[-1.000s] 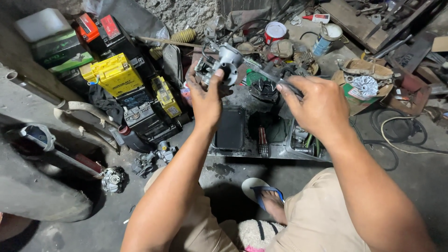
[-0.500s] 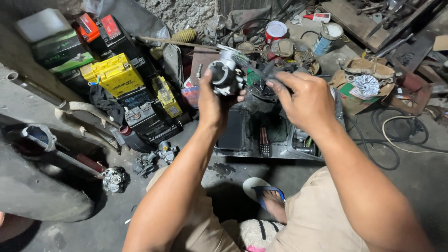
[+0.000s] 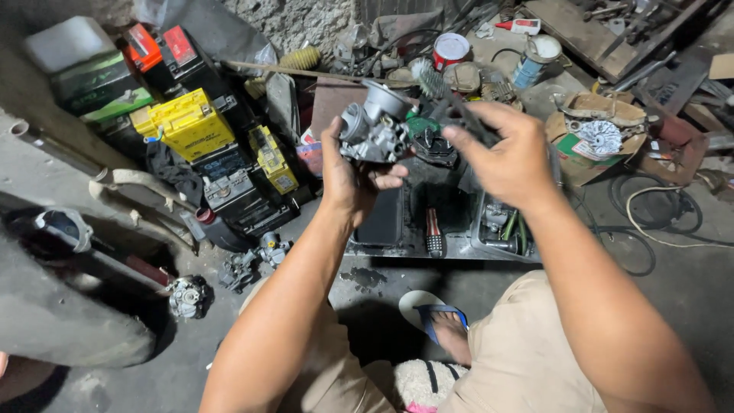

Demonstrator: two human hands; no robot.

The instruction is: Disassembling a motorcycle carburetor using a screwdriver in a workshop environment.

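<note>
My left hand [image 3: 355, 177] grips a grey metal carburetor [image 3: 375, 126] and holds it up over a grimy metal tray [image 3: 397, 246]. My right hand [image 3: 508, 153] is just to the right of it, fingers pinched on a dark brush whose bristled head [image 3: 428, 78] points toward the carburetor. The two hands are a short gap apart. My foot in a blue sandal [image 3: 440, 321] rests on the concrete floor below.
Yellow and black batteries [image 3: 191, 122] are stacked at the left. Small engine parts [image 3: 252, 260] lie on the floor. A red can [image 3: 449, 47], a spray can [image 3: 535, 57], a cardboard box [image 3: 592, 141] and coiled cables [image 3: 657, 206] crowd the back and right.
My left hand has turned the carburetor and brought it slightly lower. My right hand has shifted toward it with the brush raised near the part.
</note>
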